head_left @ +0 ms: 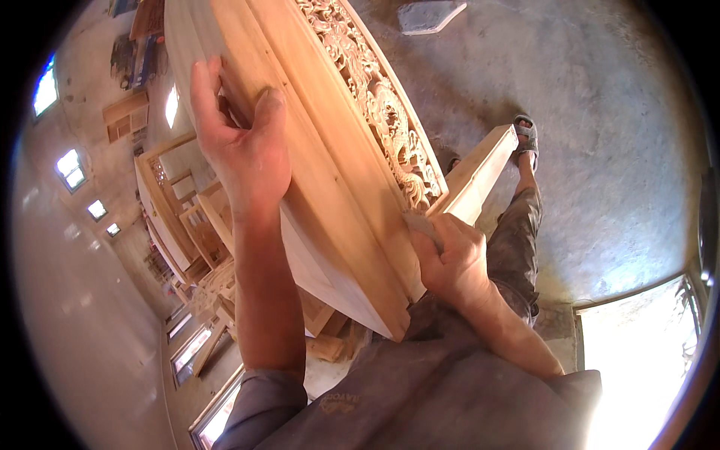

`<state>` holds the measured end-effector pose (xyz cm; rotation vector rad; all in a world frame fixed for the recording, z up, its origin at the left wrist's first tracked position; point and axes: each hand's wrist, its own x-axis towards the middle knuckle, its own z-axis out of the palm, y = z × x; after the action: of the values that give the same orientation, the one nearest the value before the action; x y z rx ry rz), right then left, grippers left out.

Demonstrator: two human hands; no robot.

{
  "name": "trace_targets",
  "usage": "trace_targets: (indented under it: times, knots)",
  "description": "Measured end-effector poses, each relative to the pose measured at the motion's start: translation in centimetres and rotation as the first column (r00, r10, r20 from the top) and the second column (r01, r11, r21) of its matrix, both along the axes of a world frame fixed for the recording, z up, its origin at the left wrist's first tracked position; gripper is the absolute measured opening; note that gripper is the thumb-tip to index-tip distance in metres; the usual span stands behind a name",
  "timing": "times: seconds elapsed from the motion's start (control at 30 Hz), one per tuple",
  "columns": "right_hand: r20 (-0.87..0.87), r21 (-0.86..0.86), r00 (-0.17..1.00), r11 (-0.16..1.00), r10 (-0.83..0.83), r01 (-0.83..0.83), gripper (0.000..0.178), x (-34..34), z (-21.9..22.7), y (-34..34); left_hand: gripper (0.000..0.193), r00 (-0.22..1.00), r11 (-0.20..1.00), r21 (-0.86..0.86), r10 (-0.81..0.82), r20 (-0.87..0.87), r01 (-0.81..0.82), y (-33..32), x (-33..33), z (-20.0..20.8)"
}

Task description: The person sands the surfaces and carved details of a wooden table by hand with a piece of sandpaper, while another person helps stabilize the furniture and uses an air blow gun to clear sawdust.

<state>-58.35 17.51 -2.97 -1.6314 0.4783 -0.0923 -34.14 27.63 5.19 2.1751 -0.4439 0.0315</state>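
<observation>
A large pale wooden furniture piece [330, 165] with long stepped moulding slants across the middle. Along its right side runs an openwork carved panel [382, 112] with dense relief figures. My left hand [251, 146] grips the piece's left edge, its thumb and fingers straddling the moulding. My right hand [454, 259] is closed at the near end of the carving, pressing a small flat grey piece [424, 228] that looks like folded sandpaper against the wood. Its fingertips are partly hidden. A square wooden leg [480, 169] sticks out to the right beyond this hand.
My sandalled foot [526, 133] stands beside the leg's end on the concrete floor [600, 135]. A flat grey slab [431, 16] lies at the far side. Wooden frames [199, 217] and other unfinished furniture stand at left. A bright doorway [637, 352] is at lower right.
</observation>
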Motion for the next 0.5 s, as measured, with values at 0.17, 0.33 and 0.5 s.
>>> trace_targets:
  times: [0.17, 0.33, 0.5]
  knots:
    - [0.119, -0.086, 0.985, 0.987, -0.122, 0.133, 0.011, 4.4, -1.0, 0.8, 0.078, 1.000, 1.000, -0.014, -0.006, -0.011, 0.006, 0.1, 0.1, -0.3]
    - [0.047, -0.115, 0.997, 0.991, -0.057, 0.062, 0.013, 4.0, -1.4, 1.2, 0.081, 1.000, 1.000, -0.023, 0.016, 0.019, -0.016, 0.6, 0.1, -0.9]
    - [0.052, -0.190, 0.997, 0.980, -0.054, 0.063, 0.006, 5.8, -1.5, 1.7, 0.080, 0.998, 0.999, -0.025, 0.023, 0.061, -0.022, 0.8, -0.2, -0.7]
